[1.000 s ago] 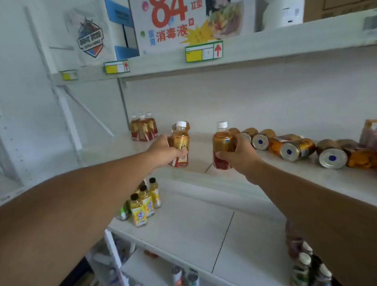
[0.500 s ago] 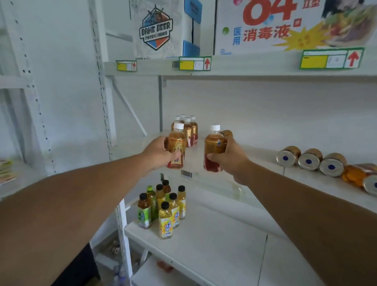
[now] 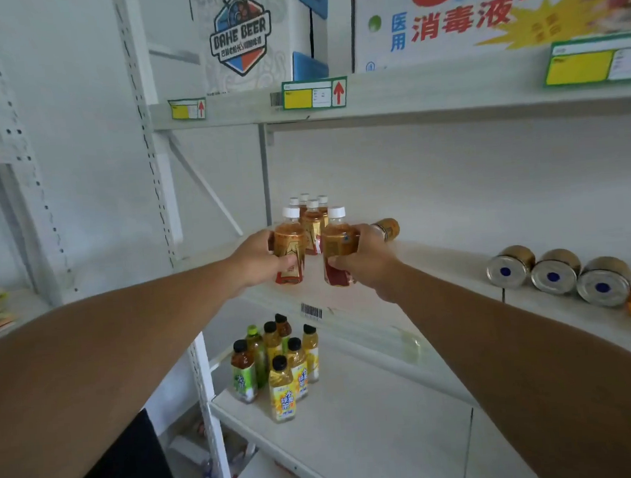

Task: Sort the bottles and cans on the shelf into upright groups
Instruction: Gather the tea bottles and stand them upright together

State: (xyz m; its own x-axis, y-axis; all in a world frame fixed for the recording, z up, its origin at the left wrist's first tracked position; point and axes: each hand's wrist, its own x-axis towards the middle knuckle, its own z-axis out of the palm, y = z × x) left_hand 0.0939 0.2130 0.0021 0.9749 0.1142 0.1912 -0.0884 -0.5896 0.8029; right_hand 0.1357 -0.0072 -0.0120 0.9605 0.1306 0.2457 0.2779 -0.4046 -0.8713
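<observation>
Now | left hand (image 3: 257, 259) grips amber bottle (image 3: 290, 250) | right hand (image 3: 369, 259) grips second amber bottle (image 3: 339, 246) | carton (image 3: 243, 34) reads "DAHE BEER" | poster (image 3: 477, 7) "消毒液"

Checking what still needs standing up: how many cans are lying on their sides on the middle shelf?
4 visible: three in a row at right, one behind the right hand. More may lie beyond the frame's right edge.

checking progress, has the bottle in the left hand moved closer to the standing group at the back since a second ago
Yes. The bottle in the left hand now sits just in front of the standing group.
</observation>
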